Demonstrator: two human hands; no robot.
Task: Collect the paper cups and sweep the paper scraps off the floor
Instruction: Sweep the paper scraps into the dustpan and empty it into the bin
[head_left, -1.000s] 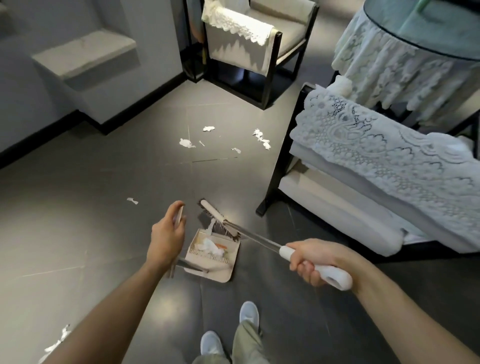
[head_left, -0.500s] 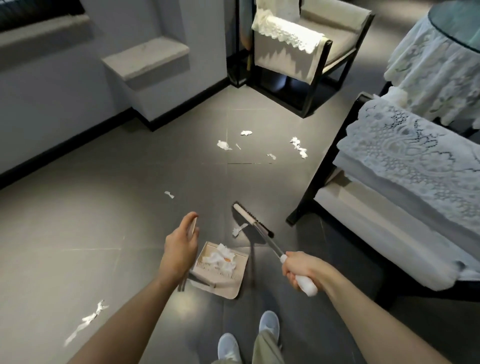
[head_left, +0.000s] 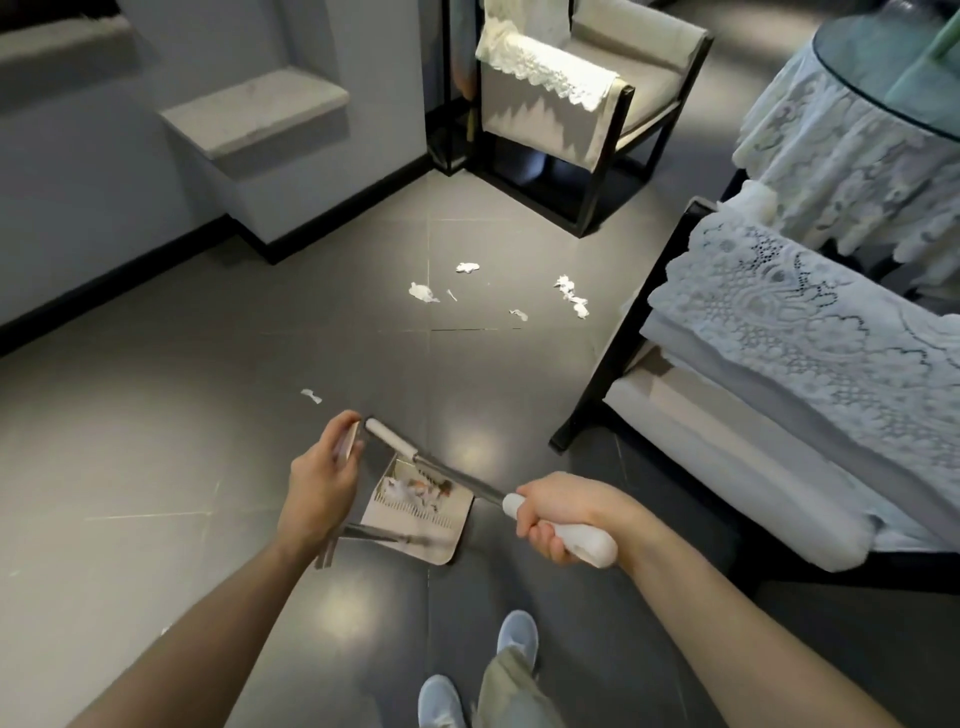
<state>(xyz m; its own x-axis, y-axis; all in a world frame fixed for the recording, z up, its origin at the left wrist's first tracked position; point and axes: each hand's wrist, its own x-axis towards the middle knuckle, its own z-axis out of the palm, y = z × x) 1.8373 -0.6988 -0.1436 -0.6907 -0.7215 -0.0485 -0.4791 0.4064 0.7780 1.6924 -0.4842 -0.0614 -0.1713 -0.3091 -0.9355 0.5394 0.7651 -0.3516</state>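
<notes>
Left hand (head_left: 317, 483) wrapped on dustpan (head_left: 452, 525) handle, right hand (head_left: 563, 512) fisted round broom (head_left: 389, 439) grip; loose scraps (head_left: 423, 292) at 12 o'clock.

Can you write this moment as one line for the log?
left hand: holds dustpan | right hand: grips broom | broom: head over dustpan | dustpan: scraps inside | floor: loose scraps ahead

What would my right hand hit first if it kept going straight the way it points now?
Likely the dustpan: the right hand points along the broom, whose head is over the pan's mouth. Just beyond is the left hand gripping the pan's upright handle. Depth is unclear.
</notes>
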